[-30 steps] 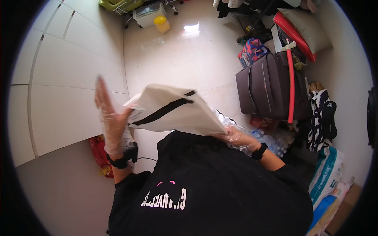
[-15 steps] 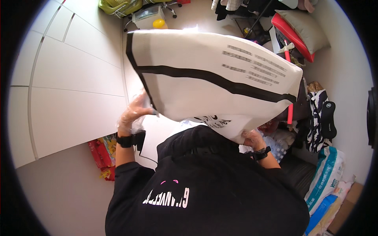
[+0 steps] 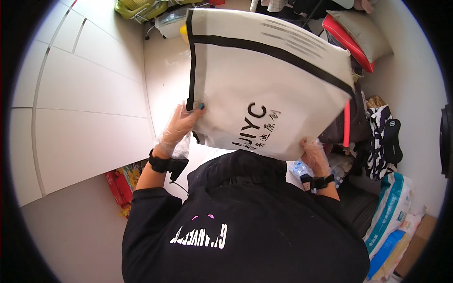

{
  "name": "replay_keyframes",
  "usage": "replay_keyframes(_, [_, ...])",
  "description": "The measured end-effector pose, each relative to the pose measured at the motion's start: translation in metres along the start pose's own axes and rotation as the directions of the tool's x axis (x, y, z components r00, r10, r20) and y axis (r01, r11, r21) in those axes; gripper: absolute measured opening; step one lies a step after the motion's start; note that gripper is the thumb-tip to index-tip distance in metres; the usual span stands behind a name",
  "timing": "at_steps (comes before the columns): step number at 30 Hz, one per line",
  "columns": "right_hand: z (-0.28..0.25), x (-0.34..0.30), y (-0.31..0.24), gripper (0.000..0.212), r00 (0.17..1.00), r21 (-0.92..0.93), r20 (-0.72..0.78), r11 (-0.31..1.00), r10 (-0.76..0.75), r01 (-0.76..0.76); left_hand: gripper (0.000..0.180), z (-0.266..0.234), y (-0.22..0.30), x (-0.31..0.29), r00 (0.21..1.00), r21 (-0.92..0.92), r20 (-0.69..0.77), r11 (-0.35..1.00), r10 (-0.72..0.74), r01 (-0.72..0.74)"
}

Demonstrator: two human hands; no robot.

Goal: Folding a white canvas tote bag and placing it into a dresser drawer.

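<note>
Gripping the left edge of a white bag [image 3: 283, 75], the gloved left hand [image 3: 178, 123] presses its thumb on the near face; the gloved right hand [image 3: 315, 155] closes on the lower right corner, some fingers hidden; the bag spans both hands, tilted; beyond its right edge sits a dark suitcase [image 3: 336, 131]; farther off, a red cushion [image 3: 340, 37] touches a grey cushion [image 3: 364, 37].

Black shirt [image 3: 283, 217], white-pink print [image 3: 207, 238]; clear plastic gloves [image 3: 174, 132]; black wristbands [image 3: 159, 162].
</note>
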State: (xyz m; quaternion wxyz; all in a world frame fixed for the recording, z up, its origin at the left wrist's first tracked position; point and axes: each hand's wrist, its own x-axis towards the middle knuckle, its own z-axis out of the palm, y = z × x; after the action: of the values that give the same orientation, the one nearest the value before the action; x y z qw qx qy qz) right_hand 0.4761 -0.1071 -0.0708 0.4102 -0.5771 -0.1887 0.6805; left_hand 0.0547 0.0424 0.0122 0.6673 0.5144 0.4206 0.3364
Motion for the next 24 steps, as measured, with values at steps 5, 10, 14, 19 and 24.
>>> replay_keyframes(5, [0.003, -0.022, 0.003, 0.022, 0.998, 0.054, 0.064, 0.998, 0.012, -0.016, 0.022, -0.004, -0.033, -0.04, 0.884, -0.31, -0.15, 0.87, -0.443, 0.383])
replay_keyframes(10, [0.037, -0.07, -0.004, 0.021, 0.992, -0.171, 0.115, 0.985, 0.046, -0.026, 0.021, -0.026, -0.091, -0.085, 0.715, 0.034, -0.014, 0.714, -0.699, 0.699])
replay_keyframes(14, [0.042, -0.054, -0.012, 0.018, 0.857, 0.067, -0.068, 0.86, 0.511, -0.507, 0.067, -0.023, -0.113, -0.089, 0.767, 0.188, -0.034, 0.75, -0.641, 0.635])
replay_keyframes(19, [0.088, -0.032, -0.079, 0.03, 0.952, -0.508, 0.17, 0.804, -0.256, 0.307, 0.104, -0.005, -0.063, -0.059, 0.968, 0.889, -0.237, 0.382, -0.088, 0.252])
replay_keyframes(24, [0.136, -0.041, -0.135, 0.04, 0.601, -0.654, 0.645, 0.065, -0.472, 0.753, 0.112, 0.015, 0.037, -0.022, 0.773, 0.916, -0.093, 0.358, 0.628, -0.181])
